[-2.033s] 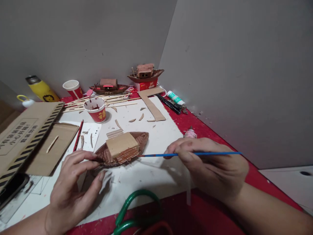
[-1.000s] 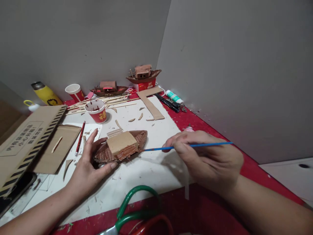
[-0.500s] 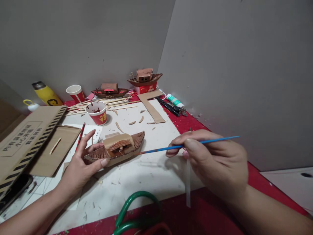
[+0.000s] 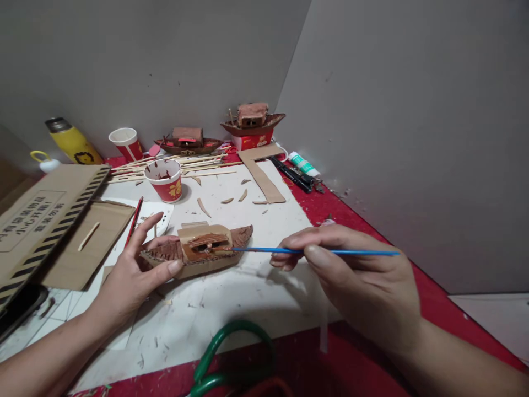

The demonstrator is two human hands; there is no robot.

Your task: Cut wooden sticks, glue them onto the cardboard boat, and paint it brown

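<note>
A cardboard model boat [image 4: 212, 266], partly painted brown, rests on the white board in front of me. My left hand [image 4: 142, 264] grips its left end, thumb on the near side and fingers behind. A blue paintbrush [image 4: 351, 252] is pinched between the thumb and fingers of my right hand [image 4: 355, 275]. Its brown-stained tip reaches the small cabin at the boat's middle; whether it touches cannot be told. The cabin's near side is brown, while its roof and the lower hull show bare cardboard.
A red paper cup [image 4: 168, 190] with brown paint stands behind the boat, near wooden sticks [image 4: 206, 161]. Two finished model boats [image 4: 188, 144] sit at the back. Green-handled scissors [image 4: 206, 353] lie in front. A cardboard box [image 4: 37, 215] is at left, a glue stick [image 4: 303, 164] at right.
My right hand has moved slightly left, bringing the brush tip from the hull's right side to the cabin. The brush now lies more level. My left hand keeps its hold on the boat.
</note>
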